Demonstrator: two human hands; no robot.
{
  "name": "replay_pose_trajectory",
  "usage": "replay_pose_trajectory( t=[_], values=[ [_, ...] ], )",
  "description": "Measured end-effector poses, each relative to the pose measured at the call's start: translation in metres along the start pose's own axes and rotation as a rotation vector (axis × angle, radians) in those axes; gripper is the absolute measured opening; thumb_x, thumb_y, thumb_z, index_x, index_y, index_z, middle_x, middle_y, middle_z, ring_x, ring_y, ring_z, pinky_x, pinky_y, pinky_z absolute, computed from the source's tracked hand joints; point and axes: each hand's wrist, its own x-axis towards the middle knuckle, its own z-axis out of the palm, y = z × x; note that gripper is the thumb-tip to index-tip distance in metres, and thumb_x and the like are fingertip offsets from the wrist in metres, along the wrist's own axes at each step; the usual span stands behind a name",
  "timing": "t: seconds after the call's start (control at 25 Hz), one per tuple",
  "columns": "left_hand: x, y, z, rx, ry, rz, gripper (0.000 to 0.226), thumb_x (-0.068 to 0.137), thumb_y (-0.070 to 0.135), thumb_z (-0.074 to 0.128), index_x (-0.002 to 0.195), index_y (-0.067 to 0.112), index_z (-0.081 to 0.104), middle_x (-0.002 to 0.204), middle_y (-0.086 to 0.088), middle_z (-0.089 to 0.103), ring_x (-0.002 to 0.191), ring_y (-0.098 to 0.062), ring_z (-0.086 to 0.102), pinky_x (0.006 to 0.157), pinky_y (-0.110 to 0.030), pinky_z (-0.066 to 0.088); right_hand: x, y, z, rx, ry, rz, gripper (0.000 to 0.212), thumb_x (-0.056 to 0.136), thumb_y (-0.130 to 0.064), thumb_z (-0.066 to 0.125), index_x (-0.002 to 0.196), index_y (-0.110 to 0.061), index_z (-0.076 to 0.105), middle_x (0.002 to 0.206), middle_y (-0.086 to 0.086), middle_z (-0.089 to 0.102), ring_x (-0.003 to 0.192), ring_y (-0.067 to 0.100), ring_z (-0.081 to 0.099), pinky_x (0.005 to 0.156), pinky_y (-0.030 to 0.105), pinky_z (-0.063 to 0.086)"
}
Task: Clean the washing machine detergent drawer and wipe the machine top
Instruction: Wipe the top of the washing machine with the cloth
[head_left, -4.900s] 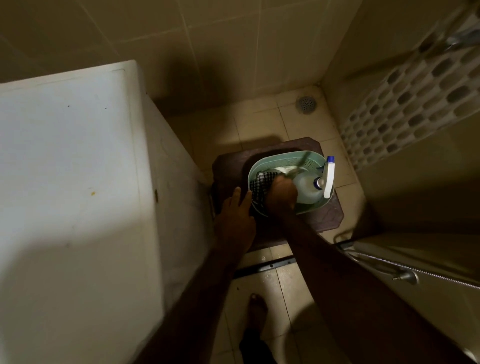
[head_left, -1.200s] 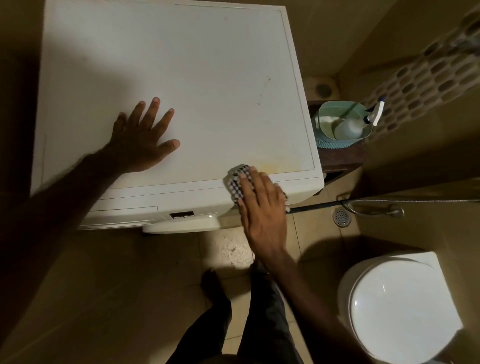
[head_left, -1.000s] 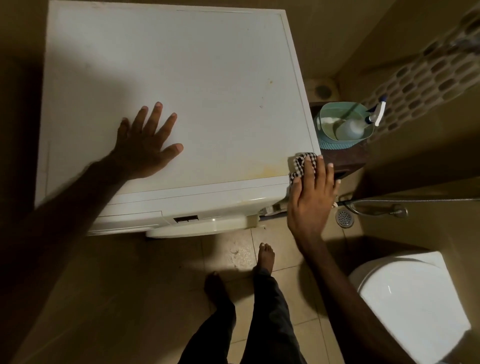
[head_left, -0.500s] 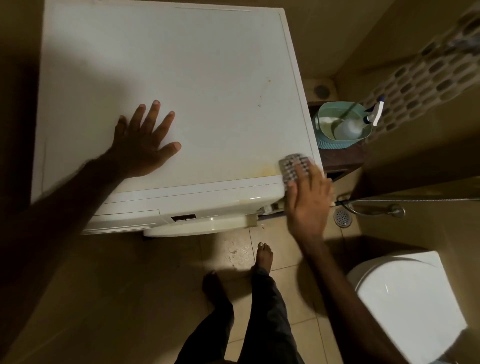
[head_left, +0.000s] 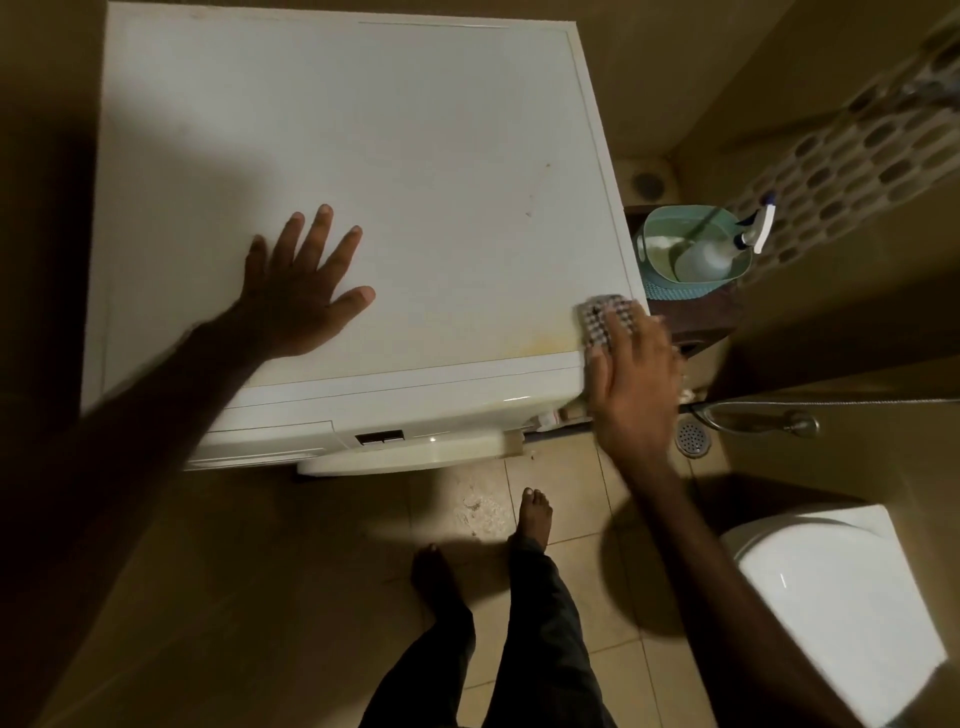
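The white washing machine top fills the upper left of the head view. My left hand lies flat on it with fingers spread, holding nothing. My right hand presses a black-and-white checked cloth onto the top's front right corner, next to a yellowish stain. The detergent drawer front sits closed at the machine's front left, partly behind my left arm.
A green basket holding a spray bottle stands on a dark stool right of the machine. A white toilet lid is at lower right, a hose and floor drain beside it. My bare feet stand on the tiles.
I took the cloth from the basket and came to the machine. In the last second my right hand rubbed it from the front edge to the right corner. My left hand stayed flat.
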Motion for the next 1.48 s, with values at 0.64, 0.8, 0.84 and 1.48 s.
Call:
replay_pose_trajectory(
  t=[0.64,0.8,0.84,1.48],
  values=[
    [-0.003,0.001,-0.001,-0.004,0.018,0.022,0.083,0.093,0.076,0.009,0.164,0.035,-0.001,0.173,-0.002,-0.015,0.16,-0.032,-0.009,0.123,-0.063,0.001,0.014,-0.05,0.011,0.04,0.085,0.054,0.057,0.107,-0.045,0.031,0.159,-0.024,0.036,0.17,0.007,0.027,0.156,0.03,0.023,0.121,0.064,0.023],
    [-0.003,0.0,-0.007,-0.013,0.017,0.026,0.086,0.091,0.077,0.013,0.165,0.035,0.004,0.174,-0.004,-0.009,0.16,-0.034,-0.002,0.123,-0.064,0.007,-0.046,-0.132,0.029,-0.008,-0.099,-0.421,0.055,0.11,-0.043,0.029,0.163,-0.026,0.03,0.174,0.005,0.015,0.16,0.026,0.014,0.127,0.055,0.015],
    [-0.003,0.0,-0.01,-0.014,0.021,0.034,0.087,0.09,0.077,0.016,0.165,0.034,0.008,0.174,-0.004,-0.005,0.16,-0.035,0.002,0.122,-0.064,0.011,-0.055,-0.122,0.029,-0.03,-0.117,-0.443,0.055,0.111,-0.043,0.028,0.164,-0.027,0.027,0.174,0.004,0.013,0.161,0.025,0.01,0.127,0.055,0.013],
    [-0.066,-0.036,-0.017,-0.036,0.023,0.003,0.083,0.09,0.073,0.036,0.162,0.032,0.028,0.173,-0.004,0.014,0.157,-0.033,0.02,0.12,-0.057,0.027,-0.067,-0.09,0.028,-0.018,-0.058,-0.303,0.054,0.11,-0.043,0.032,0.161,-0.025,0.031,0.172,0.006,0.019,0.159,0.027,0.015,0.125,0.06,0.018]
  ],
)
